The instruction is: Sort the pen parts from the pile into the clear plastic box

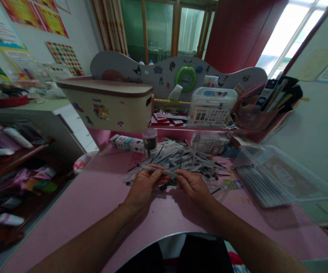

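Pink desktop (95,212) spreads beneath both forearms, under a stickered back panel (164,77). Between the 2 hands, a slim tube (164,172) lies nearly level above the desk: the left hand (144,185) has it clamped between thumb and fingers, and the right hand (191,184) pinches its far end. Holding it at 2 places probably keeps such a light piece from rolling or swinging. Just beyond sits a loose pile (178,156) of similar pieces, likely heaped there for easy reach; a clear jar (149,139) stands behind it. Off to the right, a transparent box (317,196) has slender pieces (259,185) side by side, perhaps so they stay aligned. The held tube looks straight, narrow, pale and translucent; its finer markings are too small to tell.
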